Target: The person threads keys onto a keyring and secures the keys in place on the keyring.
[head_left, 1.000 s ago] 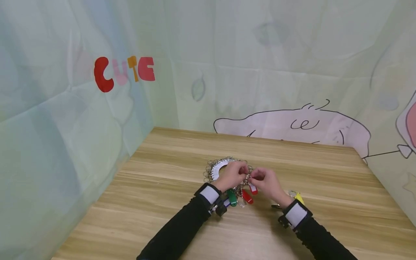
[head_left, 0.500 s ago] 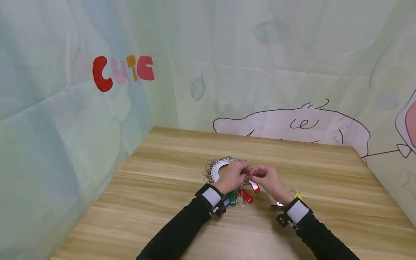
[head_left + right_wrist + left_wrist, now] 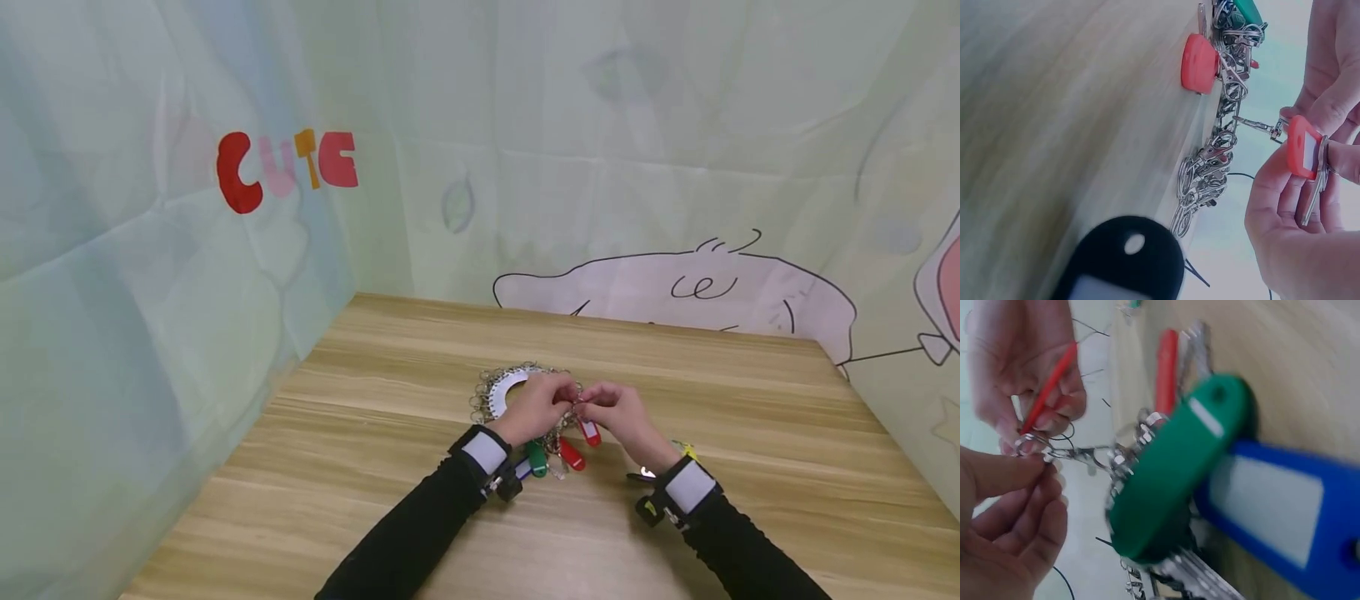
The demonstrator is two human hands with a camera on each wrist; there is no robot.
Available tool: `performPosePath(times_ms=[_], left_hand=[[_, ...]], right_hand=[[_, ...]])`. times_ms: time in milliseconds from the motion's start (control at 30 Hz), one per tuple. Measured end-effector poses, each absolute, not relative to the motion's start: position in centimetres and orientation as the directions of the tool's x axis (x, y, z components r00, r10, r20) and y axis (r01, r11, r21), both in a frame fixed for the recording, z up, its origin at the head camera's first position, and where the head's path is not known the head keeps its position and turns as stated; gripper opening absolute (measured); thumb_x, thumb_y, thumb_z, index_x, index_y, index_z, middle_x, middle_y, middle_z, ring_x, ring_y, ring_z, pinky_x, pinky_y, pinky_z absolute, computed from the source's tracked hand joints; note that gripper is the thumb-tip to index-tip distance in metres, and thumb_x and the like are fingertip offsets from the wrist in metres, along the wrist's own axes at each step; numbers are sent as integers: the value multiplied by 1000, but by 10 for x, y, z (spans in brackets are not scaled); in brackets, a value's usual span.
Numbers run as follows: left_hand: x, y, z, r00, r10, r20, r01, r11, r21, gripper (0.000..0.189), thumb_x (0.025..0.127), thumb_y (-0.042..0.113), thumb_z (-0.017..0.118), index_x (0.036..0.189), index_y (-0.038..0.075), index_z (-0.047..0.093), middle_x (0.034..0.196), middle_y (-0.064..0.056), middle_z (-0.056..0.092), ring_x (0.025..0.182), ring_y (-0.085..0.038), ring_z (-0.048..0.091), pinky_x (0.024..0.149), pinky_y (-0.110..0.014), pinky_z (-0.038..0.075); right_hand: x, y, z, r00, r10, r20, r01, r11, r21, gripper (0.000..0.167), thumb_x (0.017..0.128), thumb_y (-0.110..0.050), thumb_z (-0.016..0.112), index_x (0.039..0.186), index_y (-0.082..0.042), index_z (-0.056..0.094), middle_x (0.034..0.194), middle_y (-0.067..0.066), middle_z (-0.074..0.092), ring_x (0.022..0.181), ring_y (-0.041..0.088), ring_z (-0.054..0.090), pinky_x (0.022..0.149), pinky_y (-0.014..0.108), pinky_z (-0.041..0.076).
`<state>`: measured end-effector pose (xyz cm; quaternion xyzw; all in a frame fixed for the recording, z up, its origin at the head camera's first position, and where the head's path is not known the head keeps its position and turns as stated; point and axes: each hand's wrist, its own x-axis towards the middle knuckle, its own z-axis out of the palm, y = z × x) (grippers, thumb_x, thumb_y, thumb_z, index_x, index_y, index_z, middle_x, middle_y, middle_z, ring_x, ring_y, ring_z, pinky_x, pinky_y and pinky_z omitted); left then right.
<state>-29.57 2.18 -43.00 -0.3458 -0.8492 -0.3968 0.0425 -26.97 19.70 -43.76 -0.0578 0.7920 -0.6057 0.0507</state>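
Observation:
A white ring [image 3: 496, 392] edged with many small metal clips lies on the table, partly hidden by my left hand [image 3: 534, 410]. That hand's thumb and fingertips pinch a metal clip [image 3: 1260, 127] lifted at the ring's right side. Facing it, my right hand [image 3: 618, 421] pinches a red key tag [image 3: 1300, 147] and its key [image 3: 1316, 181] between thumb and fingers. The fingertips of both hands meet at the clip's end, where they hide the join. Nearby hang a green key tag [image 3: 1179, 469], a blue key tag [image 3: 1279, 506] and a second red key tag [image 3: 572, 454].
A black key tag [image 3: 1125, 256] lies on the wooden table [image 3: 360, 517], near my right wrist. Beside it, a yellow key tag [image 3: 687, 451] is partly hidden behind that wrist. Printed cloth walls [image 3: 637, 167] stand along the table's back and left edges.
My right hand has risen slightly, its fingertips closer to those of my left hand. The red tag it holds has shifted a little to the right. My left hand stays nearly in place.

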Motion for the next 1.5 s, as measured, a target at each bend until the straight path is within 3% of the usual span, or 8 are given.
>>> performPosePath(times_ms=[133,333,667,800,1000,1100,1300,1500], left_hand=[[-296,22,-432,-743,557,371,645,447,620,16,84,-7,60,87,7,66,82,-5,70,71,-6,58,64,-13,46],[-296,22,-431,-789,513,338,584,453,674,15,80,-8,61,84,5,67,77,-8,68,66,-6,54,60,-14,44],[-294,24,-427,-758,544,360,634,483,605,16,83,-8,61,90,6,65,82,-5,68,69,-5,53,61,-13,43],[-293,24,-429,-761,534,368,631,478,611,18,82,-9,60,86,7,66,80,-4,69,67,-4,53,60,-13,43],[-292,24,-427,-813,487,320,552,469,689,17,78,-10,60,82,5,66,75,-8,66,65,-5,50,58,-14,41],[-292,25,-427,-819,488,302,539,473,697,15,79,-10,61,83,4,64,76,-8,65,66,-5,50,59,-14,41],[-292,25,-428,-792,515,328,584,482,653,16,82,-9,61,88,6,64,82,-7,68,70,-6,54,62,-13,44],[-291,25,-431,-803,486,344,573,474,668,17,82,-9,60,85,7,65,77,-6,67,66,-5,51,59,-13,42]], right_hand=[[-268,196,-436,-989,-148,1,-43,281,-959,18,85,-4,64,100,5,62,88,3,72,81,7,65,78,23,52],[-267,195,-435,-984,-170,56,-113,349,-930,18,85,-4,65,101,5,63,97,15,73,84,9,64,76,22,50],[-269,196,-435,-991,-127,34,-72,314,-947,21,83,-4,64,102,5,62,89,5,72,79,6,65,76,23,52],[-267,197,-435,-988,-148,51,-96,321,-942,21,84,-3,64,102,5,61,94,12,73,82,8,65,76,23,52],[-267,197,-437,-968,-216,131,-198,329,-923,17,85,-2,66,98,7,61,99,24,71,80,8,64,71,20,51],[-268,197,-436,-967,-220,130,-199,325,-925,17,85,-2,65,98,7,61,97,23,72,78,8,63,70,21,51],[-267,196,-434,-985,-156,78,-124,307,-943,20,84,-3,65,100,7,60,88,7,73,77,6,64,73,24,52],[-265,195,-434,-982,-166,91,-141,322,-936,19,84,-2,65,100,7,60,94,17,72,79,8,64,72,21,52]])
